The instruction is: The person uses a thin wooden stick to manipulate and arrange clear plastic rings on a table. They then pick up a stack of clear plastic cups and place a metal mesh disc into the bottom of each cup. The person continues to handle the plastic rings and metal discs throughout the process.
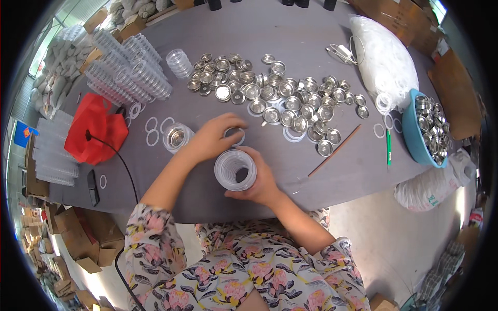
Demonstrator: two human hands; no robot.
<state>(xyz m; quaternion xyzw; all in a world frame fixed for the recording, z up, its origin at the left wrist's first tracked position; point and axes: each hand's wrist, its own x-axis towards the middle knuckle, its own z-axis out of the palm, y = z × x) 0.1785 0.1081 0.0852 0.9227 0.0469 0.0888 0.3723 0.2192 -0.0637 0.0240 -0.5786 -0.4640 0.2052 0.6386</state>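
Observation:
My right hand (262,181) is wrapped round a clear plastic cylinder (222,173) with a ridged wall, its round opening facing up. Just beyond it, my left hand (213,137) has its thumb and fingers curled on a thin white ring (241,138), partly covered by the fingers. Beside my left wrist stands a clear round container (173,136) with a silvery metal cap inside. Several more white rings (152,137) lie flat to its left. Past both hands, many shallow metal caps (290,103) are scattered, with some white rings among them.
Clear plastic containers (127,67) stand in stacks at the far left, near a red cloth bag (96,129) with a black cable. A blue basin (415,135) of metal caps, a large bag of white rings (384,57), a green pen-like tool (388,147) and a brown stick (334,150) lie right.

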